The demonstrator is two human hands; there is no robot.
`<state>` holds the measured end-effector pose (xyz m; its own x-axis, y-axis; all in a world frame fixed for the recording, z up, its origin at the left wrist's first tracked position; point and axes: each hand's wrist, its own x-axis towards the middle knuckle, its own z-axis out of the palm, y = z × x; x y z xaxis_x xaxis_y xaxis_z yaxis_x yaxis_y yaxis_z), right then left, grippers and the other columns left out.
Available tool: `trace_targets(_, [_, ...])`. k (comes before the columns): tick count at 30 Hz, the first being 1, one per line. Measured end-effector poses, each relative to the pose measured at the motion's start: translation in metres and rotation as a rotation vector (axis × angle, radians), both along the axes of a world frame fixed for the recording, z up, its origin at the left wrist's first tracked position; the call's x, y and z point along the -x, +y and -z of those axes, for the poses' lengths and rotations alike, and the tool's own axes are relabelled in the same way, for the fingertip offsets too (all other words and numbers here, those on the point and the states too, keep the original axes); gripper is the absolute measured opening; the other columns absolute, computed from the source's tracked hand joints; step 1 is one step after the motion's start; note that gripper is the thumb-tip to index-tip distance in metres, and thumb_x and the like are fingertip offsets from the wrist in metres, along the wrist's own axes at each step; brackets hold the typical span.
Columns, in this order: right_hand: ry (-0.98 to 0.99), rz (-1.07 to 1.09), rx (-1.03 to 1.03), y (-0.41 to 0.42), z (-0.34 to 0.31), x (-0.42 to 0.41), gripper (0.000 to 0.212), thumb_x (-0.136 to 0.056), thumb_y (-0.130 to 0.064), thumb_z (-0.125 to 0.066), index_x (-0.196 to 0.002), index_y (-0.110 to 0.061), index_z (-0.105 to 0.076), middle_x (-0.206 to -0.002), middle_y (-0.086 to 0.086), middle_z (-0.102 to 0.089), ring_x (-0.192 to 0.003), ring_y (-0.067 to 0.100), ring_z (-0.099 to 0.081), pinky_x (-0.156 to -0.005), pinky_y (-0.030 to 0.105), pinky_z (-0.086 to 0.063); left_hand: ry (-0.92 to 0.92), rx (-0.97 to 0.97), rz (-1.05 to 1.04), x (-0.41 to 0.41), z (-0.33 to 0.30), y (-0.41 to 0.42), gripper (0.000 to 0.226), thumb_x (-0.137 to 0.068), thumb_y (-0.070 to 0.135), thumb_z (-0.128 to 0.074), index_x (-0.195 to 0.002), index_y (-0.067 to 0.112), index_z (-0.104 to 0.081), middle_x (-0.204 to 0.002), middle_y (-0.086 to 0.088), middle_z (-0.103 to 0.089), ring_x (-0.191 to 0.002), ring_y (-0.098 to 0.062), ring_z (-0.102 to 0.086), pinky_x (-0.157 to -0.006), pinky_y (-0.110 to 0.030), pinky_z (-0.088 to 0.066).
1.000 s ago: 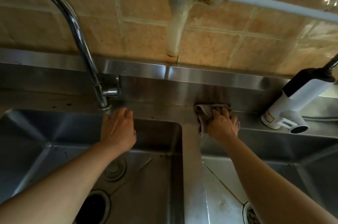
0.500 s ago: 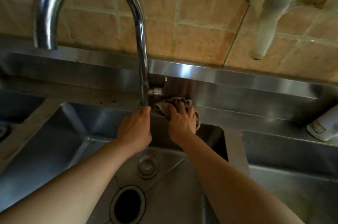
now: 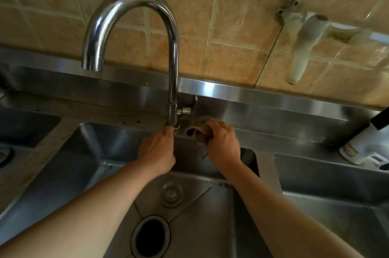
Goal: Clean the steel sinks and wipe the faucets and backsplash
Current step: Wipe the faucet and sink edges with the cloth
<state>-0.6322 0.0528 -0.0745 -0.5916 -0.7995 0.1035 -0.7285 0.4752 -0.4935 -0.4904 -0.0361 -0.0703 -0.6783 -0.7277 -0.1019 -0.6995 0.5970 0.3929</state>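
Steel gooseneck faucet [image 3: 173, 63] rises behind the sink [image 3: 88, 152]; the left hand [image 3: 156, 152] touches its base, grip unclear. The right hand [image 3: 223, 146] bunches a rag [image 3: 196, 131] just beside that base. She'd do best working the cloth fully round it.

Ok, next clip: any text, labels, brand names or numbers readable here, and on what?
None can be read.
White appliance at the right edge: a small coloured label, too blurred to read.
Steel faucet, sink rim, tiles: no markings visible.
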Motion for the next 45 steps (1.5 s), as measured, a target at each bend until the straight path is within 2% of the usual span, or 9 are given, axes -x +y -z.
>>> trace_targets(4, [0.033, 0.068, -0.358, -0.005, 0.019, 0.036, 0.046, -0.094, -0.035, -0.049, -0.138, -0.026, -0.041, -0.151, 0.008, -0.024, -0.135, 0.036, -0.022, -0.11, 0.051, -0.029, -0.026, 0.014, -0.001, 0.007, 0.0, 0.001, 0.056, -0.086, 0.006, -0.06, -0.136, 0.016, -0.037, -0.131, -0.006, -0.049, -0.117, -0.022, -0.051, -0.098, -0.034, -0.045])
trace_targets(8, [0.072, 0.031, -0.379, -0.015, 0.045, 0.033, 0.07, -0.086, -0.034, -0.062, -0.145, -0.038, -0.024, -0.156, 0.007, -0.006, -0.142, 0.038, -0.005, -0.115, 0.055, -0.008, -0.047, 0.018, -0.006, 0.006, 0.001, -0.007, 0.055, -0.086, 0.003, -0.057, -0.136, 0.015, -0.036, -0.134, -0.006, -0.047, -0.12, -0.023, -0.049, -0.099, -0.035, -0.044])
trace_targets(12, [0.201, -0.184, -0.306, -0.039, 0.052, 0.008, 0.075, -0.087, -0.032, -0.063, -0.147, -0.039, -0.02, -0.157, 0.006, -0.008, -0.144, 0.038, -0.003, -0.116, 0.052, -0.009, -0.062, 0.026, -0.033, 0.007, 0.001, -0.011, 0.054, -0.086, 0.003, -0.055, -0.136, 0.014, -0.036, -0.135, -0.008, -0.046, -0.122, -0.025, -0.047, -0.1, -0.036, -0.043])
trace_targets(16, [0.215, -0.277, -0.25, -0.055, 0.054, 0.002, 0.064, -0.086, -0.036, -0.064, -0.143, -0.032, -0.035, -0.153, 0.004, -0.021, -0.142, 0.033, -0.014, -0.115, 0.052, -0.016, -0.067, 0.043, -0.04, 0.017, 0.002, -0.005, 0.055, -0.085, 0.004, -0.057, -0.135, 0.015, -0.036, -0.137, -0.008, -0.045, -0.123, -0.025, -0.048, -0.099, -0.035, -0.043])
trace_targets(20, [0.213, -0.18, -0.261, -0.024, 0.052, 0.034, 0.068, -0.083, -0.038, -0.067, -0.143, -0.031, -0.036, -0.152, 0.001, -0.026, -0.138, 0.03, -0.025, -0.115, 0.05, -0.021, -0.068, 0.026, 0.017, 0.034, 0.006, 0.005, 0.061, -0.087, 0.006, -0.056, -0.141, 0.014, -0.031, -0.142, -0.007, -0.041, -0.126, -0.026, -0.046, -0.103, -0.04, -0.041])
trace_targets(25, [0.21, 0.049, -0.333, 0.039, 0.039, 0.096, 0.049, -0.09, -0.042, -0.045, -0.137, -0.027, -0.047, -0.148, 0.001, -0.034, -0.136, 0.028, -0.026, -0.113, 0.042, -0.021, -0.125, 0.077, 0.11, 0.071, 0.015, 0.022, 0.066, -0.088, 0.009, -0.057, -0.146, 0.013, -0.027, -0.145, -0.005, -0.04, -0.131, -0.023, -0.04, -0.109, -0.034, -0.034])
trace_targets(30, [0.054, 0.362, -0.442, 0.058, 0.037, 0.125, 0.045, -0.094, -0.036, -0.037, -0.132, -0.016, -0.051, -0.147, 0.012, -0.029, -0.134, 0.036, -0.023, -0.112, 0.049, -0.02, -0.217, 0.11, 0.111, 0.088, 0.023, 0.027, 0.063, -0.087, 0.011, -0.056, -0.144, 0.015, -0.03, -0.141, -0.006, -0.045, -0.127, -0.024, -0.044, -0.104, -0.035, -0.036])
trace_targets(39, [0.091, 0.011, -0.346, 0.019, 0.042, 0.068, 0.064, -0.09, -0.036, -0.055, -0.147, -0.024, -0.028, -0.157, 0.011, -0.01, -0.142, 0.038, -0.007, -0.116, 0.048, -0.009, -0.348, 0.153, 0.042, 0.096, 0.013, 0.032, 0.05, -0.085, 0.015, -0.058, -0.132, 0.021, -0.041, -0.123, -0.007, -0.058, -0.112, -0.027, -0.055, -0.089, -0.035, -0.042])
trace_targets(45, [0.135, 0.172, -0.392, 0.085, 0.043, 0.142, 0.053, -0.092, -0.042, -0.043, -0.141, -0.022, -0.04, -0.153, 0.005, -0.025, -0.142, 0.03, -0.016, -0.118, 0.047, -0.009, -0.383, 0.178, 0.053, 0.104, 0.008, 0.04, 0.061, -0.089, 0.016, -0.053, -0.145, 0.027, -0.032, -0.143, -0.001, -0.044, -0.124, -0.022, -0.048, -0.101, -0.037, -0.04])
